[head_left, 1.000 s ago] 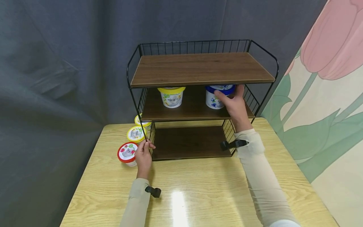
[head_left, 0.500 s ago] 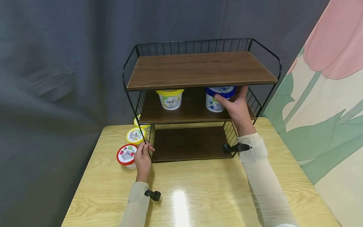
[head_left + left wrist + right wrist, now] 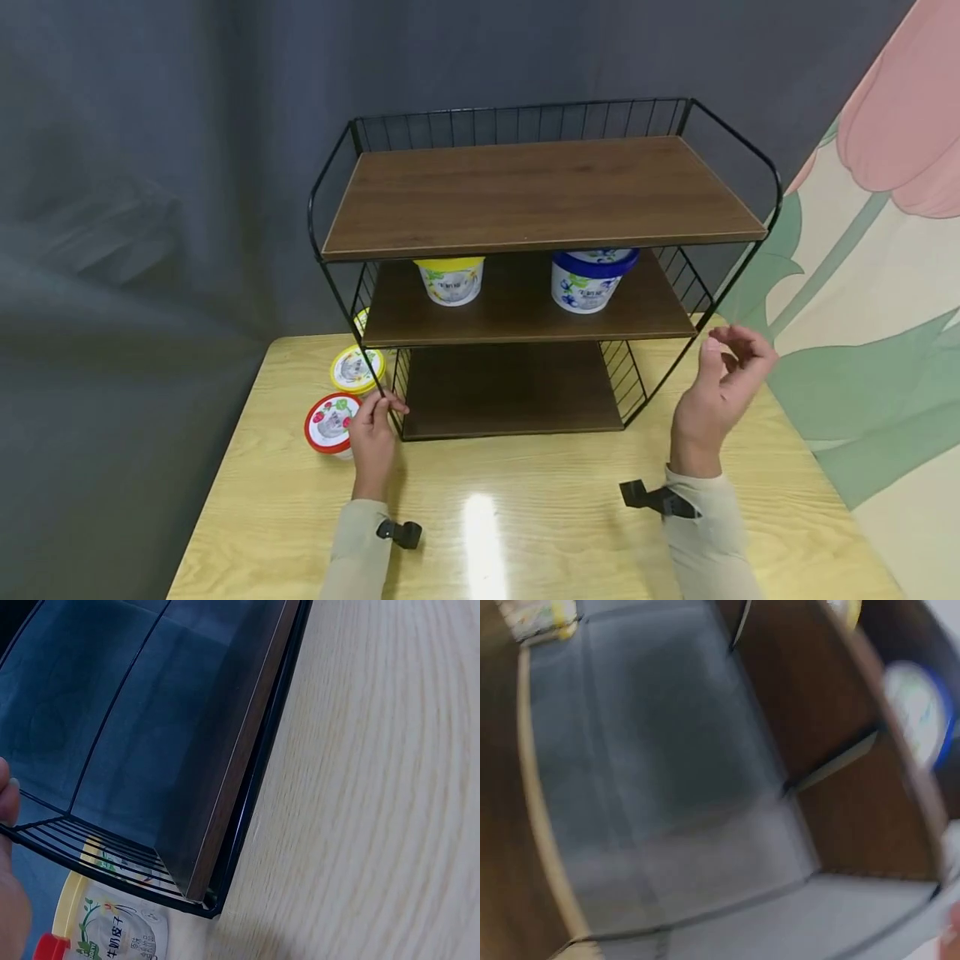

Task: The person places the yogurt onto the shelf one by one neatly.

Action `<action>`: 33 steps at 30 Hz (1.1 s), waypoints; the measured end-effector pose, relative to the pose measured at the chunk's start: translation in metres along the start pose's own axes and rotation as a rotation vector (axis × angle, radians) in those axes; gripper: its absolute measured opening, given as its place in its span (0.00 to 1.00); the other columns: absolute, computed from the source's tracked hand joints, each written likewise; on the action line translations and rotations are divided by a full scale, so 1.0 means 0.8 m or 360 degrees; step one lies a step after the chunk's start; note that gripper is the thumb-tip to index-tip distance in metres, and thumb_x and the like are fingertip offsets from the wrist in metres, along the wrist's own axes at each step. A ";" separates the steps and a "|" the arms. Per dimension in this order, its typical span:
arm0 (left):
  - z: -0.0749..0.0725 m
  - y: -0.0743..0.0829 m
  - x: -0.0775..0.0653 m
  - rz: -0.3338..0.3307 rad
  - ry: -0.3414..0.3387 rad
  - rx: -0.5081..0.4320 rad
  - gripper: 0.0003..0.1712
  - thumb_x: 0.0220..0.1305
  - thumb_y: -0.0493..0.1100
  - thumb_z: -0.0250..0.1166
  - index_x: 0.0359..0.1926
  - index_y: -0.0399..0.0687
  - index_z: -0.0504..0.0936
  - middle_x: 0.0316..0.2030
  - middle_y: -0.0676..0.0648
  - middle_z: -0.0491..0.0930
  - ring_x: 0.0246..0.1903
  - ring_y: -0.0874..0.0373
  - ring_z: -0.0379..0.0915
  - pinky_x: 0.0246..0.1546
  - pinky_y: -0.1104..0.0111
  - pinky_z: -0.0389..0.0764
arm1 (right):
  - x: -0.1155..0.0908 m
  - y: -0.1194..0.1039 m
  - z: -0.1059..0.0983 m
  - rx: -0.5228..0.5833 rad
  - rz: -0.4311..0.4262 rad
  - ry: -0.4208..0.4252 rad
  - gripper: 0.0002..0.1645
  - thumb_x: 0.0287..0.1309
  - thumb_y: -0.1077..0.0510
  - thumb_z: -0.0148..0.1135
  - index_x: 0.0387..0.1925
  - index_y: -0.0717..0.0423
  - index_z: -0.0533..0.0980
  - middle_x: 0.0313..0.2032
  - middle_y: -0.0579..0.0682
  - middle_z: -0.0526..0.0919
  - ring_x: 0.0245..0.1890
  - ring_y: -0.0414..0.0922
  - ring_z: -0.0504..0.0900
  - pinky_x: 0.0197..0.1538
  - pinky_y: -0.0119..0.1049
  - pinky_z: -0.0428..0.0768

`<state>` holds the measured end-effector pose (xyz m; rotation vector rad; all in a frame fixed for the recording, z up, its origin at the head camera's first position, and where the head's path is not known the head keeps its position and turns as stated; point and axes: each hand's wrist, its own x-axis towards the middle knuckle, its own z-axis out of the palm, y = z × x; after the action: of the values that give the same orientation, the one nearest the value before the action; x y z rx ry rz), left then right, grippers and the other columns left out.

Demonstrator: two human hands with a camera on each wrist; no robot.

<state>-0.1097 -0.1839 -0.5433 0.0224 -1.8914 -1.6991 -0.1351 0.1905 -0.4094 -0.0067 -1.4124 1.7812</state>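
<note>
A three-tier rack [image 3: 540, 196] with dark wood boards and black wire sides stands on the table. My left hand [image 3: 375, 442] pinches its front left upright near the bottom. Beside the rack's right upright, my right hand [image 3: 718, 404] is raised with loosely bent fingers and holds nothing. On the middle board stand a white tub with a blue lid [image 3: 587, 287], to the right, and a white tub with a yellow lid [image 3: 452, 283], to the left. The top board partly hides both lids. In the blurred right wrist view, the blue-lidded tub [image 3: 916, 712] shows at the right.
Left of the rack on the table are a red-lidded tub [image 3: 330, 423] and a yellow-lidded tub [image 3: 354, 369], with another yellow-lidded tub [image 3: 362, 319] behind, partly hidden by the rack. A dark curtain [image 3: 187, 167] hangs behind the light wood table [image 3: 555, 517].
My right hand has let go of the blue-lidded tub and moved out of the rack, down and to the right. The left hand stays on the upright. The head view has shifted slightly.
</note>
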 end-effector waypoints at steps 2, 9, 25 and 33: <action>0.002 0.002 0.002 0.0008 -0.0004 0.0003 0.14 0.74 0.30 0.50 0.31 0.26 0.77 0.26 0.30 0.78 0.29 0.64 0.80 0.42 0.79 0.80 | -0.001 0.022 -0.019 -0.0164 0.0198 -0.0134 0.14 0.75 0.59 0.46 0.56 0.61 0.69 0.45 0.45 0.75 0.50 0.40 0.72 0.54 0.27 0.65; 0.003 0.036 -0.007 0.0003 0.0009 -0.0018 0.14 0.73 0.27 0.50 0.30 0.23 0.76 0.25 0.29 0.77 0.28 0.62 0.80 0.41 0.78 0.80 | -0.039 0.095 -0.071 -0.0197 0.0300 -0.0615 0.26 0.77 0.53 0.34 0.33 0.76 0.62 0.20 0.45 0.61 0.20 0.41 0.59 0.27 0.33 0.58; 0.006 0.046 -0.002 -0.0069 0.0044 0.0033 0.15 0.74 0.31 0.51 0.34 0.19 0.77 0.27 0.30 0.79 0.31 0.43 0.82 0.43 0.77 0.81 | -0.044 0.125 -0.077 -0.0014 0.0322 -0.0392 0.20 0.71 0.63 0.52 0.48 0.83 0.69 0.32 0.49 0.82 0.33 0.41 0.82 0.40 0.25 0.82; 0.003 0.030 -0.003 -0.0125 0.0069 -0.0020 0.12 0.72 0.30 0.54 0.42 0.21 0.80 0.37 0.26 0.83 0.37 0.69 0.83 0.47 0.79 0.81 | -0.038 0.098 -0.078 -0.0414 0.0326 -0.0306 0.12 0.66 0.67 0.58 0.40 0.79 0.77 0.32 0.37 0.85 0.32 0.33 0.86 0.41 0.22 0.84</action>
<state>-0.1001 -0.1763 -0.5226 0.1296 -1.8700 -1.7483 -0.1322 0.2213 -0.5095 -0.1240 -1.8308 1.7855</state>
